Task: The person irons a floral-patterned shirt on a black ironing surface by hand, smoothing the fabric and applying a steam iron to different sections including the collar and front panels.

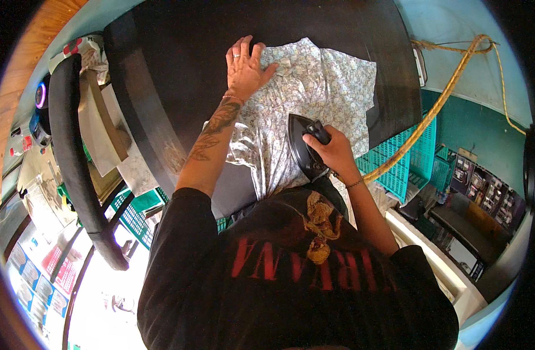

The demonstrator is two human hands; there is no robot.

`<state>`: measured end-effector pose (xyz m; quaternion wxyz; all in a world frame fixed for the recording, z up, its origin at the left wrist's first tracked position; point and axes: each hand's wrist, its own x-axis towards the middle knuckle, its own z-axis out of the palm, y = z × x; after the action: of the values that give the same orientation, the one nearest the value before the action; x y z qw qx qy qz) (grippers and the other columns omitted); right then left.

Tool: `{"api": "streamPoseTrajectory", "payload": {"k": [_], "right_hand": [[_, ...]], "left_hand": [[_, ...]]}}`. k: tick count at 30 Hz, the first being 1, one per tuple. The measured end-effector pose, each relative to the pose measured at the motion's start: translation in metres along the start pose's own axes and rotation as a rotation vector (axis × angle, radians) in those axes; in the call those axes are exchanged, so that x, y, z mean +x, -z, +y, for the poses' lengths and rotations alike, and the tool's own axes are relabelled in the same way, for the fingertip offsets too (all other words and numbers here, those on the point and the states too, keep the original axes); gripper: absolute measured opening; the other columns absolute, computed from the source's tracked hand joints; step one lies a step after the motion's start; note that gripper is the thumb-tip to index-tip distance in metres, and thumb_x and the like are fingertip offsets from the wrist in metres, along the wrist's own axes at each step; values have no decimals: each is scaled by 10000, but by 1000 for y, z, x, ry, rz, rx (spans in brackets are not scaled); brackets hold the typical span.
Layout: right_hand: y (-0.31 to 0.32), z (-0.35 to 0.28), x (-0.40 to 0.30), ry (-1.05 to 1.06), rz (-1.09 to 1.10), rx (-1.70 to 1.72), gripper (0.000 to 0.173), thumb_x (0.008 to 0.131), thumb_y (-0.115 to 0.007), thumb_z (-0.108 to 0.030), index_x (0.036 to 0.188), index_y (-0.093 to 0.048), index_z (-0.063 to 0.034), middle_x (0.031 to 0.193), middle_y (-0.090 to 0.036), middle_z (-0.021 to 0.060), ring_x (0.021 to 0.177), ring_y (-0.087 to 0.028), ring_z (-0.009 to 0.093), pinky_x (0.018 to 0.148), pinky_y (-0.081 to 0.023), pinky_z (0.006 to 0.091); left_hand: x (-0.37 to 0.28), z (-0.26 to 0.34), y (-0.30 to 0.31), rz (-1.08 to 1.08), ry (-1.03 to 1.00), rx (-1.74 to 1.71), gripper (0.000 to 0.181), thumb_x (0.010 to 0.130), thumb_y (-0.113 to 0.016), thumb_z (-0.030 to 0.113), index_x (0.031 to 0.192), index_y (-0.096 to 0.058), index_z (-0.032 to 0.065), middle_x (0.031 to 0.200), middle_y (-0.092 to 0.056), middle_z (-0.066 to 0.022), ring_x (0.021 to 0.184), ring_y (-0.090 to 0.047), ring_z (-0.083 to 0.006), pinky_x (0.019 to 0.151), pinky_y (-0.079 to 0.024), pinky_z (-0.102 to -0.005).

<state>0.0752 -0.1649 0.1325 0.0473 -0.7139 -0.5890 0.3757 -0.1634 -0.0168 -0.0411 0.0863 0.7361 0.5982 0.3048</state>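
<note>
A light floral-patterned fabric garment (289, 87) lies partly creased on a dark padded ironing surface (180, 52), its near end gathered against my body. My left hand (249, 70) rests with fingers apart at the garment's far left edge, the thumb on the fabric. In my right hand (335, 151) is the black handle of a clothes iron (300, 144), which stands on the near part of the garment with its tip pointing away from me. The soleplate is hidden.
A thick yellow-wrapped cord or hose (440, 100) arches along the right side to near my right wrist. Green plastic crates (392, 162) stand below the board's right edge. At the left are a long black padded arm (72, 144) and a perforated green crate (134, 218).
</note>
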Motion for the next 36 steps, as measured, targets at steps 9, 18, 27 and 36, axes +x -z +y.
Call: {"api": "streamPoseTrajectory", "payload": {"k": [9, 18, 27, 36], "right_hand": [[-18, -1, 78, -39, 54, -175, 714, 896, -683, -727, 993, -753, -22, 867, -750, 249, 859, -738, 455, 773, -581, 514], [37, -48, 81, 198, -70, 28, 663, 874, -773, -648, 1084, -781, -20, 914, -785, 202, 856, -780, 353, 773, -590, 442], [6, -72, 187, 337, -266, -317, 728, 858, -700, -779, 1035, -802, -81, 903, -778, 192, 885, -764, 406, 788, -601, 474], [-28, -92, 209, 361, -31, -449, 717, 877, -681, -781, 946, -804, -78, 794, -753, 184, 796, -757, 403, 731, -594, 470]], "left_hand": [[10, -10, 7, 88, 164, -106, 441, 895, -797, 414, 1199, -711, 105, 1256, -646, -133, 1176, -571, -361, 1003, -439, -517], [43, -36, 19, -245, 166, -102, 246, 839, -833, 370, 875, -779, 132, 944, -754, -95, 1025, -686, -338, 947, -528, -499], [-52, 4, 87, 51, 275, -116, 187, 904, -792, 220, 956, -687, 74, 927, -675, -117, 906, -636, -355, 804, -497, -488], [-117, 0, 86, 17, 315, 49, 210, 974, -721, 238, 903, -585, 95, 881, -580, -95, 864, -577, -328, 774, -458, -470]]}}
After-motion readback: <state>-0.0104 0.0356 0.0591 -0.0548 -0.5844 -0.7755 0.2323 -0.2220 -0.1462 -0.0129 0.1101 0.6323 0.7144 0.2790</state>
